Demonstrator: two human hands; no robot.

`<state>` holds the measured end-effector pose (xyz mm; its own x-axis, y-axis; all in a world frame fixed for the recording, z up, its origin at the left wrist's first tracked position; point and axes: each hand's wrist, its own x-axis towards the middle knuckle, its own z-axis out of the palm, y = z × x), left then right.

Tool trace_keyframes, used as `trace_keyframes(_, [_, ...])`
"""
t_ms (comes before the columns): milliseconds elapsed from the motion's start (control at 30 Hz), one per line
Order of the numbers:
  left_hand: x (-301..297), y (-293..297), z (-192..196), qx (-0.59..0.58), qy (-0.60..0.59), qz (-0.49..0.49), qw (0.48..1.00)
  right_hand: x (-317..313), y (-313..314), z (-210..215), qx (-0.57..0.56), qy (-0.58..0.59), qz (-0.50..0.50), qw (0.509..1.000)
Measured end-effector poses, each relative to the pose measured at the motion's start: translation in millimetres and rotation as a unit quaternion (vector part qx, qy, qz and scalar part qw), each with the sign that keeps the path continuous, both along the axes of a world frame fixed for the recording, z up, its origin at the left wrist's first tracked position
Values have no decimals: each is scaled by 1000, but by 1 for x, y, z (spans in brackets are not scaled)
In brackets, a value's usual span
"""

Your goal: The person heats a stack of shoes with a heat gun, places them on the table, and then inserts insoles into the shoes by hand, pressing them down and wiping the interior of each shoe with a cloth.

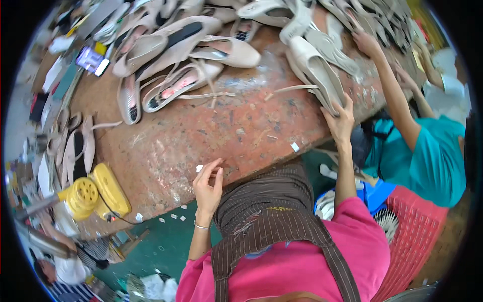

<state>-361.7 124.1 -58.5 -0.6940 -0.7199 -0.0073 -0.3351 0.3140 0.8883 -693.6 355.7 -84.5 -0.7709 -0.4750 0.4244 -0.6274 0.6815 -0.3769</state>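
My right hand grips the heel end of a pale beige flat shoe, whose toe points away from me over other pale shoes. A thin strap trails leftward from beside it. Near the table's front edge, my left hand is open, fingers loosely stretched. A small white scrap shows beside its fingertips; whether they touch it I cannot tell. Left of centre lies a pile of pinkish-beige flats, among them a strapped shoe with a patterned, pink-marked inside.
A yellow hot-air device stands at the table's left corner. At right, a co-worker in a teal shirt reaches an arm into the shoes. A phone is at upper left. Beside me stands a red plastic basket.
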Motion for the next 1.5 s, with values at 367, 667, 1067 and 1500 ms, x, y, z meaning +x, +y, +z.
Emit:
trace_keyframes(367, [18, 9, -61, 475, 466, 14, 746, 179, -88, 60, -337, -744, 185, 547])
trace_keyframes(667, [131, -29, 60, 269, 563, 439, 646, 253, -199, 90, -25, -714, 498, 491])
trace_keyframes(1067, [276, -81, 67, 1, 648, 540, 538, 235, -221, 6, 41, -282, 538, 793])
trace_keyframes(1500, [352, -156, 75, -108, 694, 504, 503, 237, -227, -22, -64, -250, 521, 813])
